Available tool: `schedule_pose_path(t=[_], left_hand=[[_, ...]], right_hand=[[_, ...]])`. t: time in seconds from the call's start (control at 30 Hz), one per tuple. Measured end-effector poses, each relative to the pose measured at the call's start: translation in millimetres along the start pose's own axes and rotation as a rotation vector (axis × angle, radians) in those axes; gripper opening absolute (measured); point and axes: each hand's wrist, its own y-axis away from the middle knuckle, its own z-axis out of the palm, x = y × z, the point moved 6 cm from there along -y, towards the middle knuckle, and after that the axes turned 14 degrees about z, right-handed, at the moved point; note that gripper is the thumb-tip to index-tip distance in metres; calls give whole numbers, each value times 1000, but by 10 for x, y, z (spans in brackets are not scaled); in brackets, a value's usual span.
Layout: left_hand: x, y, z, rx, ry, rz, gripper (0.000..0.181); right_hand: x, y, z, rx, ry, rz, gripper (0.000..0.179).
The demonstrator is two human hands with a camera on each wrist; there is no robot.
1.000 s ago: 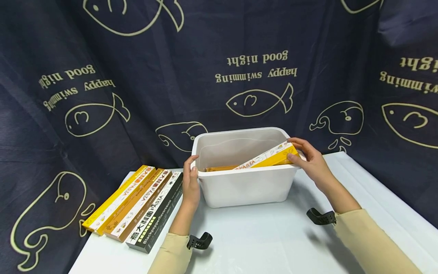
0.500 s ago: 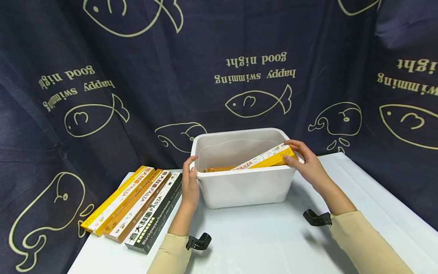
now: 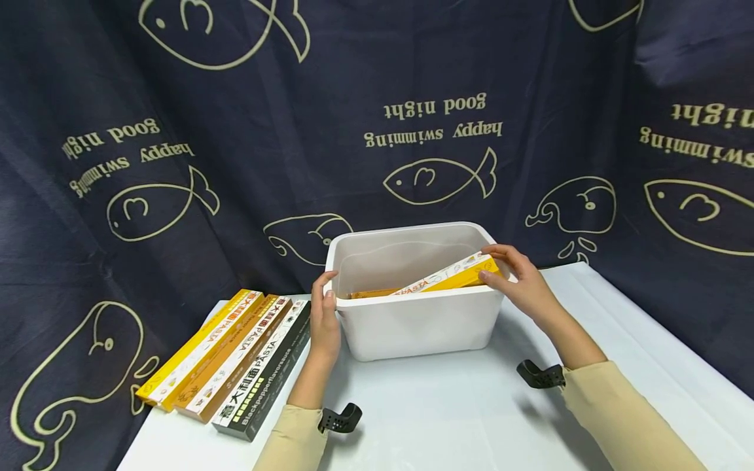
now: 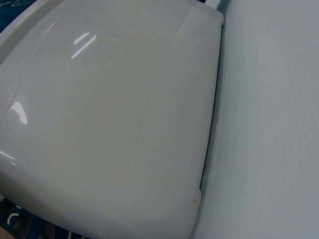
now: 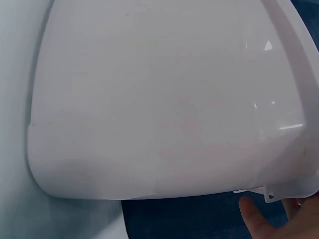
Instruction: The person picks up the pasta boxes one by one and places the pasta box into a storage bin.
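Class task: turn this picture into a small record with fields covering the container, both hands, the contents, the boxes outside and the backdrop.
Container: white bin, upright on a white table
Left hand: grips the bin's left rim
Right hand: pinches the upper end of a tilted pasta box
Tilted box colours: yellow and white
Boxes left of bin: yellow box, brown box, black box
Backdrop: dark blue fish-print cloth

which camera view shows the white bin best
The head view, since it frames the white bin nearly whole, front and inside together. Both wrist views show only cropped close-ups of its outside, with nothing of the inside.
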Motion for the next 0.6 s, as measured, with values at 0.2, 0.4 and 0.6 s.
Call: schedule_pose_path(t=[0.2,0.4,0.6], left_hand=[[0,-10,-3,-1,9,7,49],[-5,-10,-7,-1,2,5,49],[-10,-5,0,-8,9,-8,49]], right_hand=[[-3,-4,-1,6,-1,-6,55],[-5,-5,10,24,2,-23,53],[-27,16,13,47,-26,-121,50]])
